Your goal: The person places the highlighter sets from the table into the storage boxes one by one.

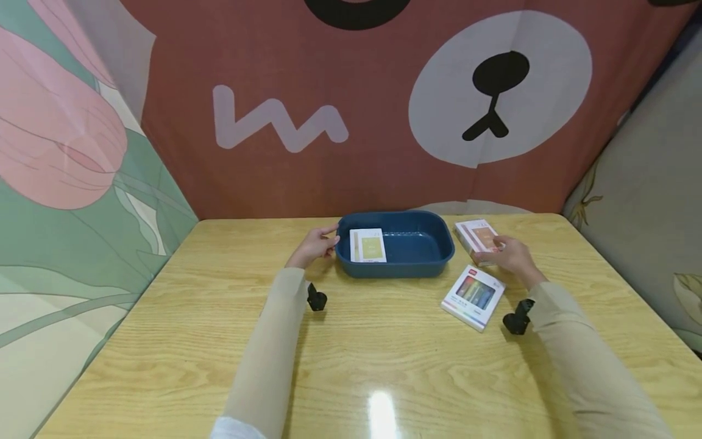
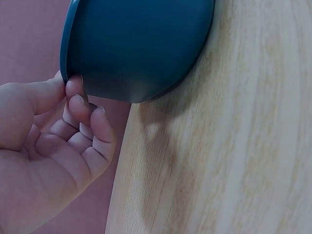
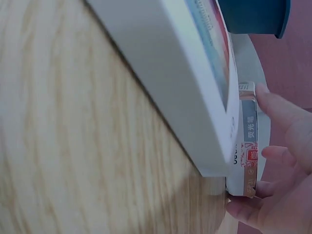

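A dark blue plastic basin stands toward the back of the table. At its left end my left hand pinches the rim between thumb and fingers, as the left wrist view shows. Inside the basin, on the left side, lies a white box with a yellow panel. To the right of the basin my right hand holds a white highlighter box with an orange panel, thumb at one end and fingers at the other. Just in front of that box lies a flat white pack with a window showing coloured sticks.
The wooden table runs back to a reddish-brown cloth with a bear face, close behind the basin. Flowered cloth hangs at the left, and a pale patterned surface borders the right side.
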### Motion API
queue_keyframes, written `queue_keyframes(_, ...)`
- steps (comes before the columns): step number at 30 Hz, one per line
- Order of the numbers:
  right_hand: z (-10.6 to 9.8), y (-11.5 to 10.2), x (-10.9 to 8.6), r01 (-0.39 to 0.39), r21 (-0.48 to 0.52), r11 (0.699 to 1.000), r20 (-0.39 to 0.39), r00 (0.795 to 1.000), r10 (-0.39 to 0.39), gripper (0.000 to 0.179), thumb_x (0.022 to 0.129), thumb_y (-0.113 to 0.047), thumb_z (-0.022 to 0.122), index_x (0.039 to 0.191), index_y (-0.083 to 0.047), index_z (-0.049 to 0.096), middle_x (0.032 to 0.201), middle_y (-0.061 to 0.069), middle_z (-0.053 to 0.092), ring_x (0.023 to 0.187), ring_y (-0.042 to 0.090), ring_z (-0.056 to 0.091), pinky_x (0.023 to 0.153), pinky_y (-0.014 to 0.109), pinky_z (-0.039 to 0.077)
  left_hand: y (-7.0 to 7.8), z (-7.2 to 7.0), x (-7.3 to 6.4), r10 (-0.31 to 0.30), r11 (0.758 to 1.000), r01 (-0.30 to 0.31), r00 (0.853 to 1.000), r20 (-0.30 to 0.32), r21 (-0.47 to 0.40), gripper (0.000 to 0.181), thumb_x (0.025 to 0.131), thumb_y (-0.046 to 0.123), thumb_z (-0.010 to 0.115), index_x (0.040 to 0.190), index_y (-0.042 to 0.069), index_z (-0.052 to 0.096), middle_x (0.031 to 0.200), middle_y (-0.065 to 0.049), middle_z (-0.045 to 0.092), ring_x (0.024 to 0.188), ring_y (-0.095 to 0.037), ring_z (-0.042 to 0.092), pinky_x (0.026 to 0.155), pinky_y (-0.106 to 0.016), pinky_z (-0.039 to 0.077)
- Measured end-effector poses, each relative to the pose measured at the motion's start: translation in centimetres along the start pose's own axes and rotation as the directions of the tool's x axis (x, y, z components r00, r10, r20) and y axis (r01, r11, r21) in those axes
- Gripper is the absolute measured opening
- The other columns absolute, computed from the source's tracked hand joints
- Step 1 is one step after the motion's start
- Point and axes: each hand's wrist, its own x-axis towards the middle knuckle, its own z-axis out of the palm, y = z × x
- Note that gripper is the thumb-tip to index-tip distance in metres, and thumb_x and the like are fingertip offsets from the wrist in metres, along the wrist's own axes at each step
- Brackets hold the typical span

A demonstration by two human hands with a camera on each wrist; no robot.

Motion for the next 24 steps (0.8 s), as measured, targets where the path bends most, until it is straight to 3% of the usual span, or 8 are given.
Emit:
queue_keyframes(5, 0.25, -0.38, 0.19, 0.01, -0.047, 0.999, 0.023, 1.0, -0.009, 0.093, 0.078, -0.042, 0.066, 0.134, 0.015, 0.019, 0.132, 0.035, 0.025, 0.119, 0.047, 0.026, 0.095, 0.053, 0.025, -0.06, -0.13, -0.06, 0.015, 1.0, -0.015, 1.0, -0.003, -0.005, 0.045, 0.093, 0.008, 0.047, 0.137, 0.009, 0.037, 0.065, -0.008, 0.042, 0.059, -0.019, 0.04, 0.068, -0.04, 0.039)
queue_keyframes(13, 0.63, -0.65, 0.53, -0.055, -0.052, 0.997, 0.012, 0.998, 0.056, 0.092, 0.078, -0.04, 0.067, 0.136, 0.013, 0.017, 0.133, 0.033, 0.025, 0.12, 0.045, 0.027, 0.095, 0.053, 0.025, -0.13, -0.29, 0.23, -0.013, 1.0, 0.013, 1.0, -0.009, -0.011, 0.045, 0.093, 0.01, 0.049, 0.137, 0.011, 0.038, 0.069, -0.009, 0.042, 0.063, -0.023, 0.041, 0.067, -0.038, 0.04)
queue_keyframes(24, 0.74, -0.71, 0.23, -0.104, -0.046, 0.993, -0.072, 0.992, 0.101, 0.094, 0.074, -0.038, 0.071, 0.136, 0.012, 0.022, 0.134, 0.032, 0.025, 0.119, 0.046, 0.026, 0.095, 0.053, 0.024, -0.12, -0.17, 0.36, -0.022, 0.999, 0.023, 1.0, 0.005, -0.047, 0.045, 0.093, 0.01, 0.049, 0.136, 0.012, 0.039, 0.064, -0.009, 0.041, 0.06, -0.023, 0.037, 0.062, -0.035, 0.035)
